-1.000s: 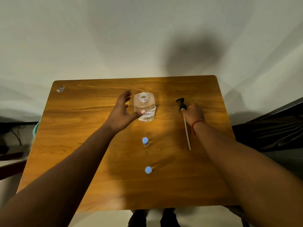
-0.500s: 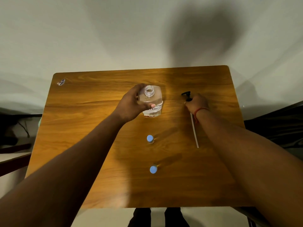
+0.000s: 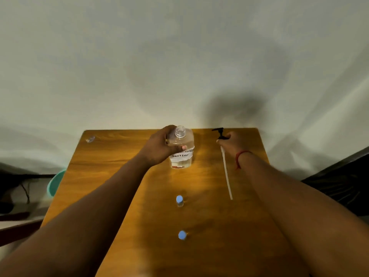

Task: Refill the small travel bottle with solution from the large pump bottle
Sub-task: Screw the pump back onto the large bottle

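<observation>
Bottle label partly hidden by thumb, teal object cut by table edge

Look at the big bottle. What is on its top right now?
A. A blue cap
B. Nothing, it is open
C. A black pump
B: the big bottle, gripped by the left hand, shows a bare open neck, while the right hand holds the black pump off to the side.

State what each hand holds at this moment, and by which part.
The left hand grips the large bottle round its upper body, below the open neck. The right hand holds the pump at its black head; the tube trails on the table.
</observation>
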